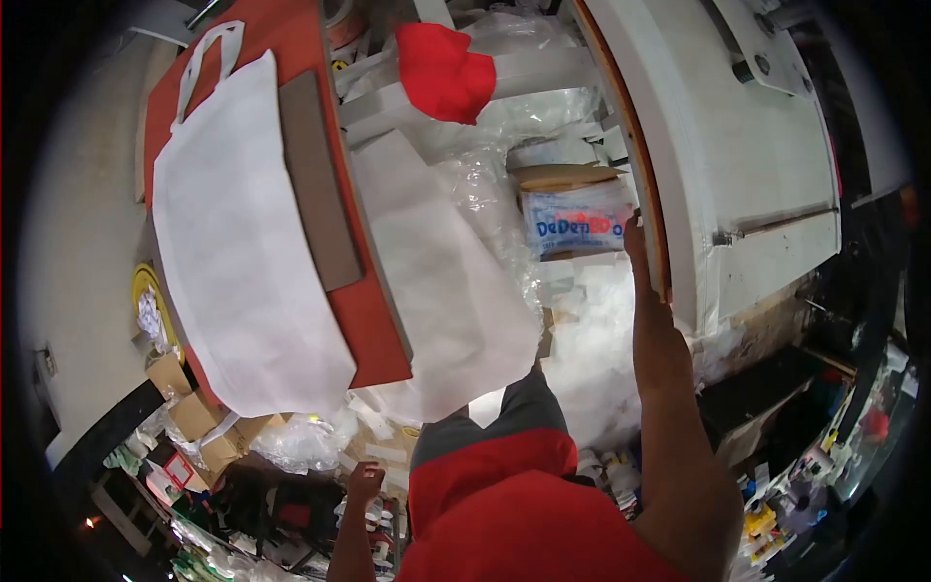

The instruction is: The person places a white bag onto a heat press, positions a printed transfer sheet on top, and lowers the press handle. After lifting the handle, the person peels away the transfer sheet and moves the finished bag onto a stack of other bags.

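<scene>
My left hand hangs low beside my body, its fingers loosely curled and apart, with nothing seen in them. My right arm stretches forward along the wooden edge of a white surface. At its end, my right hand is at the right side of a white bag with blue and red print; its fingers are mostly hidden, so a hold cannot be made out. To the left, a white fabric bag with handles lies flat on a red board. Another white fabric piece drapes over the board's near side.
A red cloth lies ahead on a pale bar, above clear plastic wrap. A grey-brown strip rests on the red board. The large white surface stands at right. Cardboard boxes and cluttered items sit lower left.
</scene>
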Available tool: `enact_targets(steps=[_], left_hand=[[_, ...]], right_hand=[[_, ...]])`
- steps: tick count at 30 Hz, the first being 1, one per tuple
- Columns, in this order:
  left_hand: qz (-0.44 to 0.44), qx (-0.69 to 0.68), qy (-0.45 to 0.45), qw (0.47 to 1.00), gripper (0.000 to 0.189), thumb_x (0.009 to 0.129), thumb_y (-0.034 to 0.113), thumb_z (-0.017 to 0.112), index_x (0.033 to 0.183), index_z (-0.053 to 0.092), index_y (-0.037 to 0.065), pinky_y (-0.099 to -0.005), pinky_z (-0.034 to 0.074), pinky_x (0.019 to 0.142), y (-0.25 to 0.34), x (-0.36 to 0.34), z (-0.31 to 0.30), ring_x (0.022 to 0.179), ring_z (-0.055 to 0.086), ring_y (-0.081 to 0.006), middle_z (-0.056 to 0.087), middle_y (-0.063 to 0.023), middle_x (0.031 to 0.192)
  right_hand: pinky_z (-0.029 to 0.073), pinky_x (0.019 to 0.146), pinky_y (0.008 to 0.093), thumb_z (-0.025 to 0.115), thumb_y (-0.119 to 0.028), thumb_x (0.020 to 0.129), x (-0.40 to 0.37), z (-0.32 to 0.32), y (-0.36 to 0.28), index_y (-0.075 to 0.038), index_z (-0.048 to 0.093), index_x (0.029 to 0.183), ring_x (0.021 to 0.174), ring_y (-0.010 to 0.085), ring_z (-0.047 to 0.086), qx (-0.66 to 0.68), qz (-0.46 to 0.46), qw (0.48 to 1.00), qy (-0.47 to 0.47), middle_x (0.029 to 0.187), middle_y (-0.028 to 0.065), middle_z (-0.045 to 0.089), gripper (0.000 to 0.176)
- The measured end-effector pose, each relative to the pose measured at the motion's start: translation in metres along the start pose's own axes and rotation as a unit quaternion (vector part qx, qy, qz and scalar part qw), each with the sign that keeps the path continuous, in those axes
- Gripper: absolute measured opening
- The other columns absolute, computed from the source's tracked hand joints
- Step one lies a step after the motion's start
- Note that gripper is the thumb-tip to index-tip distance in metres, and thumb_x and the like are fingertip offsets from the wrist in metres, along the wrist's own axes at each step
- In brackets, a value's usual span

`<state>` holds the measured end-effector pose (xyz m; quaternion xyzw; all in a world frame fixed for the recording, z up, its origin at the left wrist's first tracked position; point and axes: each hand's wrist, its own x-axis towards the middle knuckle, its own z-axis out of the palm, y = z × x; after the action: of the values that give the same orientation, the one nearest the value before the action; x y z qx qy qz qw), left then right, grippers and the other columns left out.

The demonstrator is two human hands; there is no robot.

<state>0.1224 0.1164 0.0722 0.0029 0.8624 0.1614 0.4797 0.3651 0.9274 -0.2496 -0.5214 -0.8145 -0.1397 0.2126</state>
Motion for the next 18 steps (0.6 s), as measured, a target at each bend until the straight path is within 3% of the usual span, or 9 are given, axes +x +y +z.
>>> enact_targets(steps=[1, 3, 4, 5, 6, 10, 13, 14, 18], left_hand=[[0.022, 0.023, 0.013, 0.999, 0.030, 0.082, 0.021, 0.070, 0.105, 0.064, 0.003, -0.0348, 0.054, 0.079, 0.002, -0.002, -0.005, 0.087, 0.069, -0.0224, 0.070, -0.0129, 0.091], [0.030, 0.019, 0.017, 0.999, 0.029, 0.083, 0.022, 0.070, 0.105, 0.064, 0.004, -0.0349, 0.054, 0.079, -0.008, 0.004, -0.009, 0.088, 0.069, -0.0228, 0.071, -0.0132, 0.092], [0.034, 0.013, 0.025, 0.999, 0.029, 0.083, 0.022, 0.069, 0.105, 0.065, 0.005, -0.0350, 0.054, 0.079, -0.016, 0.007, -0.014, 0.089, 0.069, -0.0231, 0.071, -0.0136, 0.094], [0.036, 0.003, 0.042, 0.998, 0.029, 0.083, 0.022, 0.069, 0.105, 0.065, 0.005, -0.0350, 0.054, 0.079, -0.016, 0.007, -0.020, 0.089, 0.069, -0.0231, 0.071, -0.0136, 0.094], [0.049, 0.036, 0.034, 0.998, 0.029, 0.083, 0.023, 0.069, 0.105, 0.065, 0.006, -0.0355, 0.054, 0.080, -0.001, 0.007, -0.028, 0.089, 0.070, -0.0242, 0.071, -0.0137, 0.094], [0.101, 0.075, 0.024, 0.992, 0.027, 0.085, 0.027, 0.070, 0.103, 0.065, 0.007, -0.0332, 0.054, 0.079, 0.052, 0.010, -0.098, 0.088, 0.069, -0.0219, 0.071, -0.0093, 0.091], [0.164, 0.010, 0.126, 0.978, 0.024, 0.088, 0.027, 0.067, 0.099, 0.065, 0.006, -0.0362, 0.055, 0.069, 0.056, 0.041, -0.169, 0.078, 0.070, -0.0251, 0.071, -0.0122, 0.086], [0.177, -0.005, 0.150, 0.973, 0.023, 0.088, 0.028, 0.067, 0.099, 0.065, 0.008, -0.0382, 0.055, 0.065, 0.060, 0.051, -0.196, 0.073, 0.070, -0.0282, 0.071, -0.0142, 0.083], [0.266, -0.136, 0.245, 0.923, 0.014, 0.093, 0.016, 0.058, 0.090, 0.060, 0.002, -0.0330, 0.049, 0.057, 0.126, 0.028, -0.288, 0.061, 0.061, -0.0165, 0.064, -0.0094, 0.071]], right_hand=[[0.049, 0.092, 0.0439, 0.060, -0.018, 0.089, -0.006, -0.019, -0.003, 0.001, 0.059, 0.114, 0.107, 0.0377, 0.061, 0.064, 0.007, 0.996, -0.057, 0.117, 0.0251, 0.060, 0.031], [0.051, 0.083, 0.0446, 0.056, -0.012, 0.090, 0.044, -0.168, -0.083, -0.002, 0.062, 0.102, 0.097, 0.0374, 0.064, 0.186, 0.041, 0.968, -0.166, 0.105, 0.0224, 0.064, 0.017], [0.051, 0.071, 0.0455, 0.055, -0.007, 0.088, 0.054, -0.230, -0.112, -0.005, 0.061, 0.089, 0.082, 0.0388, 0.063, 0.221, -0.098, 0.961, -0.131, 0.089, 0.0191, 0.062, 0.006], [0.051, 0.068, 0.0465, 0.056, -0.005, 0.085, 0.061, -0.290, -0.135, -0.006, 0.061, 0.089, 0.077, 0.0392, 0.060, 0.234, -0.135, 0.931, -0.244, 0.084, 0.0181, 0.059, 0.006], [0.052, 0.069, 0.0459, 0.057, -0.005, 0.080, 0.055, -0.336, -0.154, -0.007, 0.064, 0.085, 0.077, 0.0358, 0.062, 0.238, -0.179, 0.914, -0.275, 0.083, 0.0163, 0.058, 0.009], [0.052, 0.064, 0.0414, 0.061, -0.004, 0.082, 0.125, -0.565, -0.243, -0.007, 0.069, 0.088, 0.073, 0.0318, 0.063, 0.308, -0.275, 0.730, -0.545, 0.086, 0.0129, 0.061, 0.011], [0.050, 0.060, 0.0342, 0.062, 0.005, 0.079, 0.171, -0.648, -0.295, -0.004, 0.069, 0.087, 0.069, 0.0264, 0.062, 0.438, -0.245, 0.676, -0.540, 0.085, 0.0121, 0.062, 0.014], [0.046, 0.058, 0.0274, 0.063, 0.011, 0.077, 0.177, -0.652, -0.308, -0.002, 0.066, 0.086, 0.065, 0.0177, 0.059, 0.505, -0.290, 0.682, -0.442, 0.083, 0.0099, 0.062, 0.016], [0.045, 0.060, 0.0237, 0.060, 0.005, 0.086, 0.179, -0.627, -0.374, -0.001, 0.063, 0.097, 0.069, 0.0074, 0.055, 0.619, -0.071, 0.672, -0.399, 0.084, 0.0019, 0.061, 0.013]])
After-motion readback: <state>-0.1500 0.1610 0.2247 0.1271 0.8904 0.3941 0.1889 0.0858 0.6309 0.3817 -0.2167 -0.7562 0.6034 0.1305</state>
